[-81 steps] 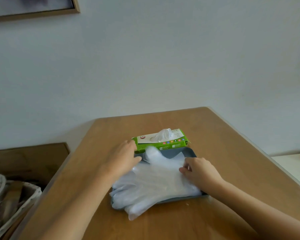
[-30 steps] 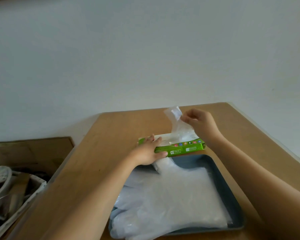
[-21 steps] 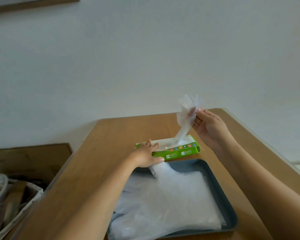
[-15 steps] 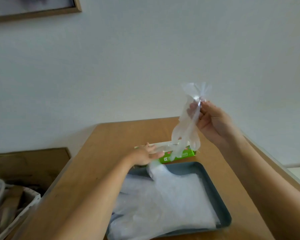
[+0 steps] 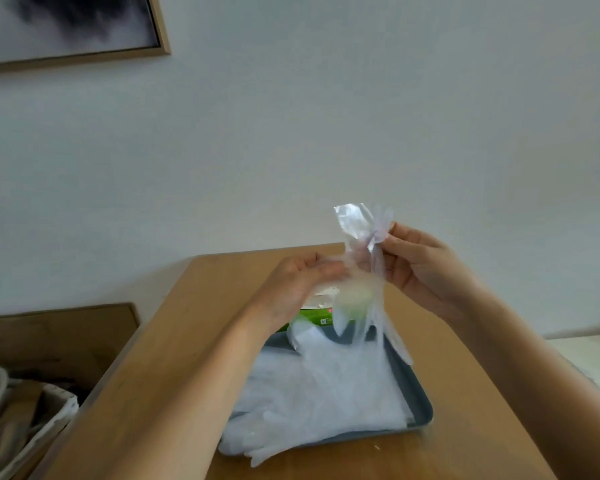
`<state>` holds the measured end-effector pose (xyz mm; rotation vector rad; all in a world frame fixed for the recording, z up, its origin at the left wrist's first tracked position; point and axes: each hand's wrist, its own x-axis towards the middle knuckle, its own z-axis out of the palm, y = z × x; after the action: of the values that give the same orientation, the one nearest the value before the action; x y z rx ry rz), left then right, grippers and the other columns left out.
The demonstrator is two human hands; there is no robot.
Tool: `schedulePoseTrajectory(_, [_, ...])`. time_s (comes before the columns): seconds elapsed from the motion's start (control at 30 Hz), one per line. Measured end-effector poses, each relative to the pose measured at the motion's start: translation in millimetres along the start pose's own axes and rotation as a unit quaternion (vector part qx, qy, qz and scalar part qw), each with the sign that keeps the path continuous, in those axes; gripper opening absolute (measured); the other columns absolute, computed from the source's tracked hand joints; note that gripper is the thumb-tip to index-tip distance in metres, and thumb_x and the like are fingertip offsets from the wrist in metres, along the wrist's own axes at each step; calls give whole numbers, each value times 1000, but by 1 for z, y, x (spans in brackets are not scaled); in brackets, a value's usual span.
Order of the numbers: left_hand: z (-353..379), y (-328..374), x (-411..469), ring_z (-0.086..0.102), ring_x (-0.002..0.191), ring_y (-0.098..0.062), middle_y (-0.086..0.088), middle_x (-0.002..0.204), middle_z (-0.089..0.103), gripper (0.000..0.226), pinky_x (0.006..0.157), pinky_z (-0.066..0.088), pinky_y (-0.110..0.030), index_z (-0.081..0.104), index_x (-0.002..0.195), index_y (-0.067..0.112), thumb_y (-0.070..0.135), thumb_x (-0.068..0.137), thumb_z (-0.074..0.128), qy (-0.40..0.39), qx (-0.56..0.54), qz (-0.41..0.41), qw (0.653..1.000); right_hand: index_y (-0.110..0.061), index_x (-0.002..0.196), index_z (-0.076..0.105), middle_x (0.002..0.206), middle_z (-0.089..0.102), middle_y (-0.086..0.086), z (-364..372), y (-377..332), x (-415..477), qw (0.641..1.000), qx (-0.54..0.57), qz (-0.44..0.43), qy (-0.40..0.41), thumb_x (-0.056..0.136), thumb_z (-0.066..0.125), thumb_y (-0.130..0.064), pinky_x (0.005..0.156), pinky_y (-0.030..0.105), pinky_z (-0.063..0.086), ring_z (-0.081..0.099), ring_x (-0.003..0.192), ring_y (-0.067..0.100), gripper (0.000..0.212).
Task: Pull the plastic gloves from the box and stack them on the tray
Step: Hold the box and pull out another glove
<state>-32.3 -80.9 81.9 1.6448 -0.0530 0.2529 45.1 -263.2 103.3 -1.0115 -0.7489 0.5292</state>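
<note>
A clear plastic glove hangs in the air above the table, pinched near its cuff by my right hand. My left hand is raised beside it, fingers reaching into the glove's lower part; whether they grip it I cannot tell. The green glove box lies behind the tray, mostly hidden by my left hand and the hanging glove. A stack of clear gloves lies on the grey tray, with some fingers spilling over its near left edge.
The wooden table stands in a corner against a pale wall. A basket with clutter sits low at the left, beside a wooden surface. A framed picture hangs at the upper left.
My right hand drew a glove out of the box and lifted it free. My left hand left the box and rose to the hanging glove.
</note>
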Motion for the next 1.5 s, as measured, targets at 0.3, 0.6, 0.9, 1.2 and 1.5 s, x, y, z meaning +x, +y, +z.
schedulePoseTrajectory(0.3, [-13, 51, -37, 69, 63, -16, -7, 68, 71, 8, 61, 53, -19, 64, 83, 9, 14, 80, 70, -49, 120, -34, 991, -16, 119, 64, 117, 69, 4, -10, -51, -21, 963, -259, 50, -62, 55, 66, -82, 93, 35, 50, 64, 109, 18, 92])
schedulePoseTrajectory(0.6, [-28, 50, -59, 68, 75, -14, -3, 78, 73, 34, 75, 52, -27, 74, 89, 19, 47, 71, 78, -21, 134, -52, 989, -9, 82, 65, 63, 69, -4, 50, -20, -26, 903, -428, -26, 42, 94, 59, -15, 59, 12, 48, 58, 54, 6, 15])
schedulePoseTrajectory(0.9, [-42, 24, -78, 56, 48, -9, -1, 59, 62, 18, 50, 51, -21, 62, 77, 5, 22, 80, 67, -27, 96, -180, 979, -13, 84, 59, 56, 60, -3, 40, 15, -35, 863, -491, -48, 107, 97, 50, -20, 44, 11, 35, 46, 42, 2, 17])
schedulePoseTrajectory(1.2, [-57, 1, -69, 52, 50, -1, 2, 72, 67, 22, 53, 45, -17, 69, 90, 8, 29, 83, 73, -60, 318, -268, 908, -13, 87, 55, 60, 61, -1, 5, 87, -37, 813, -574, 43, 91, 95, 45, -16, 46, 24, 37, 46, 43, 7, 13])
schedulePoseTrajectory(1.5, [-51, -31, -71, 57, 80, -20, -4, 91, 59, 18, 66, 43, -28, 56, 96, 11, 26, 89, 63, 99, 611, -233, 750, -17, 96, 48, 88, 66, 7, -7, 127, -42, 722, -689, 55, 34, 99, 40, -24, 62, 37, 41, 55, 72, 29, 11])
